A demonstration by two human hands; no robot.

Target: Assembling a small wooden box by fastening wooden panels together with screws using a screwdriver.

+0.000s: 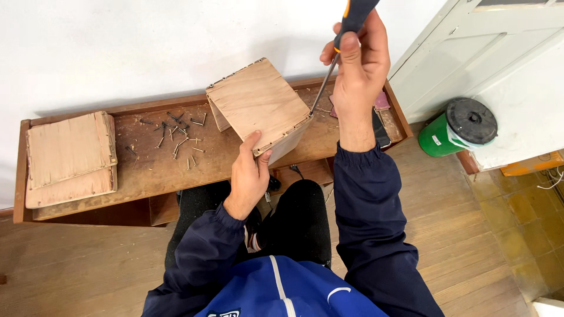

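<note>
A small plywood box [258, 103] is tilted up on a low wooden bench [153, 167]. My left hand [248, 176] grips the box at its near corner. My right hand [357, 58] is closed around a screwdriver [343, 35] with a black and orange handle. Its metal shaft slants down to the right edge of the box, and the tip touches that edge. Loose dark screws [176, 135] lie scattered on the bench to the left of the box.
Two flat plywood boxes [69, 158] are stacked at the bench's left end. Small dark and reddish items [380, 114] lie at the right end. A green container with a black lid [458, 126] stands on the wooden floor beside a white door [499, 53].
</note>
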